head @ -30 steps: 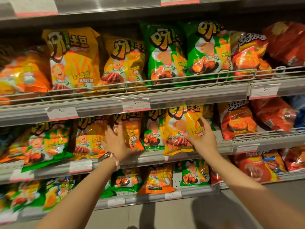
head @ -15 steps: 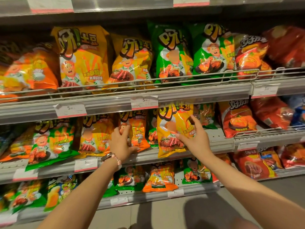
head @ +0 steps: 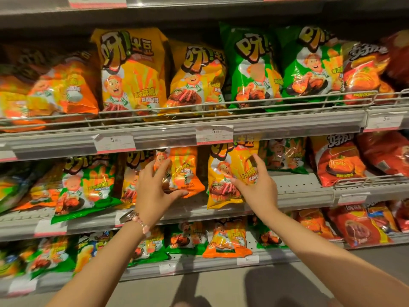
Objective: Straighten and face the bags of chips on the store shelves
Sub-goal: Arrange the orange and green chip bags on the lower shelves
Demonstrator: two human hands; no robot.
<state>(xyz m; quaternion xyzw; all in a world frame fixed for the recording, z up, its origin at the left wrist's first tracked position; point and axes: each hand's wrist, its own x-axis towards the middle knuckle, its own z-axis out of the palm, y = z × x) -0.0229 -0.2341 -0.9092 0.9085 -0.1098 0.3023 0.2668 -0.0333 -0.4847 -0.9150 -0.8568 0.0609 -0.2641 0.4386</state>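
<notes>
Middle shelf [head: 298,191] stocked with chip bags, orange bag [head: 186,171] gripped by left hand [head: 152,187], yellow bag [head: 228,173] at front edge pinched by right hand [head: 256,185]
</notes>
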